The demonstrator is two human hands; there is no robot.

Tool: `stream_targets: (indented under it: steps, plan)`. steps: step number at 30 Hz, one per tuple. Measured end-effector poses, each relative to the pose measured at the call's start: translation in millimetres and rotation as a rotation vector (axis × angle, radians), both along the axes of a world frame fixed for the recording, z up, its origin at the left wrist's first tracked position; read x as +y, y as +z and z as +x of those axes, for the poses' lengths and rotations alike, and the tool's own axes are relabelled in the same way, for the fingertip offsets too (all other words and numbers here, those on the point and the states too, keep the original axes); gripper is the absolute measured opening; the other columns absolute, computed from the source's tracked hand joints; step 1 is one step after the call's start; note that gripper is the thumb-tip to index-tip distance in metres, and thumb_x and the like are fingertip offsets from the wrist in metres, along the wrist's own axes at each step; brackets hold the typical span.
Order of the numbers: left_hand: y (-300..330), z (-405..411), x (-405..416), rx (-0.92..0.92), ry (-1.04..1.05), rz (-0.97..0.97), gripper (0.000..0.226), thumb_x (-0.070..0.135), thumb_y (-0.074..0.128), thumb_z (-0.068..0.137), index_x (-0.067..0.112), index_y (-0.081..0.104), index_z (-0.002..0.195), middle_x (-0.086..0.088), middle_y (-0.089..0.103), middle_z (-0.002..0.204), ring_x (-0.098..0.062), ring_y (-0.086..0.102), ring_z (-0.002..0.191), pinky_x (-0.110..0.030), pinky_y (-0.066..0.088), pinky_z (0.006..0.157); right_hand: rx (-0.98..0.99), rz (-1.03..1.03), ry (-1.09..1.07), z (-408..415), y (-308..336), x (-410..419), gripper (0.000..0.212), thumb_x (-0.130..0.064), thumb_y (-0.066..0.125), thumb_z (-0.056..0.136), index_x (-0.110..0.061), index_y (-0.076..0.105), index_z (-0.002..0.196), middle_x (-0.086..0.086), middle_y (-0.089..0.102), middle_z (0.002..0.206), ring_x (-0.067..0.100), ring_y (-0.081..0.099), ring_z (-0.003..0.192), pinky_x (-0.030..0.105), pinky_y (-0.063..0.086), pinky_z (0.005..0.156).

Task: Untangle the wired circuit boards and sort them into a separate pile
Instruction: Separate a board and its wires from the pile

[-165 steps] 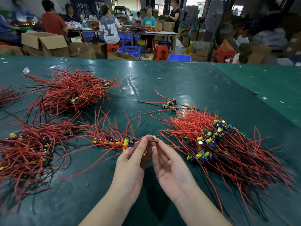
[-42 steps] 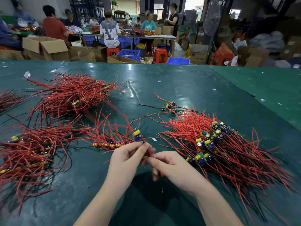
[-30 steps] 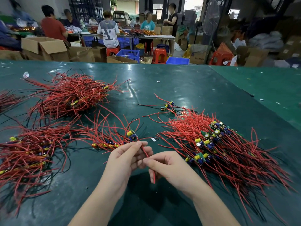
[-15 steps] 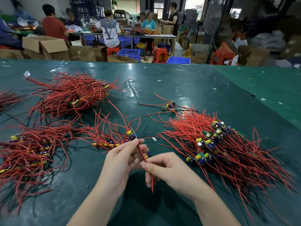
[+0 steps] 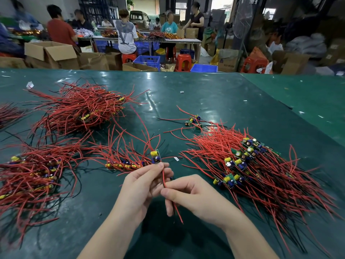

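My left hand (image 5: pixel 141 186) holds a small circuit board (image 5: pixel 155 156) with a yellow capacitor by its red wire (image 5: pixel 164 176), fingers curled round it just below the board. My right hand (image 5: pixel 188 195) pinches the same red wire lower down, and the wire's free end sticks out beneath the fingers. A small tangle of wired boards (image 5: pixel 125 159) lies just beyond my left hand. To the right lies a big pile of boards with red wires (image 5: pixel 248 165). Tangled piles lie at the left (image 5: pixel 31 174) and far left (image 5: pixel 78 109).
All of this lies on a dark green table (image 5: pixel 205 94). Three loose boards (image 5: pixel 193 121) lie behind the right pile. Small white scraps dot the tabletop. Beyond the far edge, people work at tables among cardboard boxes, blue crates and red stools.
The board in my left hand has tilted more upright and my right hand has slid down its red wire toward me. The piles have not moved.
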State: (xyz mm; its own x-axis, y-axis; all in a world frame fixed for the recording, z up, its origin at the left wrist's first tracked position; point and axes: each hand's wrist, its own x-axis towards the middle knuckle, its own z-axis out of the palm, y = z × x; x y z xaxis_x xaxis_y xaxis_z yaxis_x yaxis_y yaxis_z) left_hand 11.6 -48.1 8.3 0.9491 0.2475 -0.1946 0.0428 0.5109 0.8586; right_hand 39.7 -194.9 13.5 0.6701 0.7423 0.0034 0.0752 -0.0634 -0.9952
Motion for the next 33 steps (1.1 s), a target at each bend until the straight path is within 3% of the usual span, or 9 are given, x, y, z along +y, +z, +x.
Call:
stream_targets:
  steps: [4, 8, 12, 18, 23, 26, 33]
  plan:
    - [-4.4, -0.2, 0.0, -0.054, 0.065, 0.106, 0.014, 0.012, 0.067, 0.08, -0.001, 0.073, 0.082, -0.016, 0.07, 0.076, -0.019, 0.068, 0.067, -0.021, 0.054, 0.056, -0.012, 0.002, 0.038, -0.3, 4.4, -1.1, 0.023, -0.006, 0.05, 0.099, 0.008, 0.065, 0.107, -0.008, 0.062, 0.062, 0.005, 0.057, 0.063, 0.014, 0.044, 0.068]
    - [-6.3, 2.8, 3.4, -0.04, 0.169, 0.165, 0.018, 0.011, 0.064, 0.089, 0.009, 0.076, 0.076, -0.012, 0.072, 0.076, -0.019, 0.068, 0.066, -0.027, 0.057, 0.055, 0.097, 0.018, 0.051, -2.7, 2.4, 3.2, 0.022, -0.001, 0.048, 0.098, 0.009, 0.059, 0.114, -0.003, 0.065, 0.066, 0.011, 0.063, 0.062, 0.019, 0.049, 0.066]
    - [-5.6, 2.6, 3.5, -0.066, 0.21, 0.244, 0.02, 0.011, 0.064, 0.089, 0.015, 0.078, 0.075, -0.009, 0.073, 0.075, -0.015, 0.069, 0.065, -0.02, 0.052, 0.052, 0.114, -0.019, 0.065, -2.7, 2.5, 3.3, 0.017, -0.004, 0.049, 0.098, 0.002, 0.063, 0.104, -0.002, 0.069, 0.068, 0.011, 0.066, 0.063, 0.02, 0.05, 0.065]
    - [-8.1, 2.5, 0.1, -0.02, 0.133, 0.188, 0.019, 0.01, 0.066, 0.085, 0.011, 0.077, 0.069, -0.012, 0.072, 0.074, -0.015, 0.068, 0.063, -0.02, 0.053, 0.052, 0.088, -0.004, 0.055, -4.3, 4.8, 2.8, 0.02, -0.004, 0.049, 0.098, -0.007, 0.068, 0.104, -0.001, 0.07, 0.07, 0.01, 0.066, 0.069, 0.02, 0.05, 0.07]
    - [-8.9, 2.3, -0.1, -0.031, 0.089, 0.149, 0.014, 0.01, 0.065, 0.085, 0.005, 0.074, 0.077, -0.013, 0.071, 0.075, -0.014, 0.066, 0.06, -0.02, 0.054, 0.054, 0.092, 0.019, 0.069, -5.5, 7.4, 2.3, 0.022, -0.005, 0.049, 0.098, -0.013, 0.07, 0.102, -0.002, 0.07, 0.07, 0.011, 0.065, 0.07, 0.021, 0.051, 0.072]
    - [-9.5, 4.6, 2.4, -0.019, 0.13, 0.087, 0.014, 0.009, 0.062, 0.088, 0.001, 0.072, 0.081, -0.014, 0.07, 0.074, -0.015, 0.065, 0.056, -0.017, 0.049, 0.046, 0.101, -0.007, 0.057, -5.6, 5.6, 4.3, 0.018, -0.004, 0.051, 0.097, -0.01, 0.069, 0.098, 0.0, 0.07, 0.07, 0.012, 0.065, 0.066, 0.022, 0.051, 0.069]
    - [-11.3, 5.9, 7.5, -0.054, 0.202, 0.109, 0.021, 0.007, 0.061, 0.089, 0.005, 0.075, 0.074, -0.013, 0.072, 0.074, -0.016, 0.07, 0.067, -0.017, 0.053, 0.058, 0.096, -0.068, 0.111, -6.6, 3.7, 4.5, 0.019, -0.007, 0.053, 0.097, 0.001, 0.069, 0.101, 0.002, 0.07, 0.074, 0.012, 0.065, 0.068, 0.022, 0.051, 0.069]
